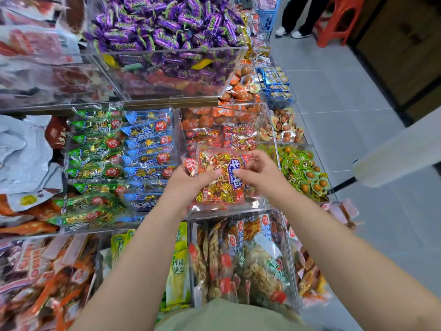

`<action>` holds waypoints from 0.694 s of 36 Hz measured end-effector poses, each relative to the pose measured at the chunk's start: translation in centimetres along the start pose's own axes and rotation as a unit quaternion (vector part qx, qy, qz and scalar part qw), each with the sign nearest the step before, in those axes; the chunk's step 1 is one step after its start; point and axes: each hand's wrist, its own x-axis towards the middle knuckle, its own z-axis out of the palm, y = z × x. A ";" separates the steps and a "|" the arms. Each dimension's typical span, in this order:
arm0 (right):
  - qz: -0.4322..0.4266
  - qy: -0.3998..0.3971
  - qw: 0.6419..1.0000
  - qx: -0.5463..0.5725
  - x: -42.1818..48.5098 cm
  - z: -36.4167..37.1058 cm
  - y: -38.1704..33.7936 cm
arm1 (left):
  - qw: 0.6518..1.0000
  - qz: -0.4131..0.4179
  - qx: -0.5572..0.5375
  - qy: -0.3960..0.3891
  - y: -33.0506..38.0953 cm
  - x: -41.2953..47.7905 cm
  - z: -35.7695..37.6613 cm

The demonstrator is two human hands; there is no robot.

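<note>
Beef-cube packet sits above the clear acrylic bin, left hand pinching its 9 o'clock edge, right hand its 2 o'clock. It is likely light, crinkly and slippery, so hold the sealed edges.

Bright even light, wide-angle edge blur

Grey tiled floor; red stool; dark wooden cabinet
</note>
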 end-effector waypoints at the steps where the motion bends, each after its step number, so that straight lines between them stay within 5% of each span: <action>1: 0.007 0.001 1.000 0.017 -0.1 -0.1 0.0 | 1.000 0.001 0.007 -0.003 -0.1 0.1 0.0; 8: 0.054 0.055 0.995 0.062 -0.4 -2.0 -0.7 | 0.999 0.028 0.020 0.016 -0.3 0.3 -0.5; 15: 0.015 0.134 0.982 -0.130 0.2 -5.2 -2.1 | 0.997 0.020 0.007 0.075 -0.3 0.7 -1.8; 17: -0.041 0.103 0.956 -0.270 0.5 -4.8 -3.0 | 0.996 0.022 0.009 0.082 -0.2 0.7 -2.0; 20: -0.070 -0.015 0.872 -0.484 1.5 -3.3 -3.9 | 0.996 0.018 0.001 0.083 0.3 0.4 -2.1; 25: -0.033 -0.126 0.787 -0.603 3.5 0.3 -2.3 | 0.998 0.023 0.003 0.066 0.5 0.3 -2.1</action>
